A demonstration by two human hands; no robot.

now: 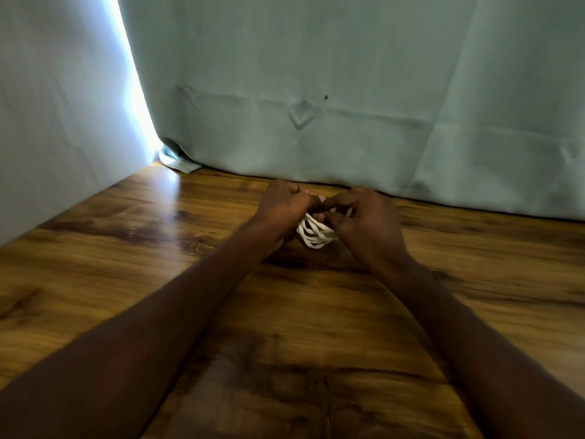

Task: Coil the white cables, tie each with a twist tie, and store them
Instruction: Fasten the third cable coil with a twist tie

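Observation:
A coiled white cable (315, 233) hangs as a small bundle of loops between my two hands, just above the wooden table (158, 248). My left hand (283, 205) grips the bundle's left side with curled fingers. My right hand (367, 217) holds its right side, with the fingertips pinching near the top of the coil. The upper part of the coil is hidden behind my fingers. I cannot tell whether a twist tie is there.
A pale teal curtain (316, 90) hangs along the far edge of the table, right behind my hands. A bright gap of light (136, 90) shows at the left between curtain panels. Both forearms stretch across the tabletop.

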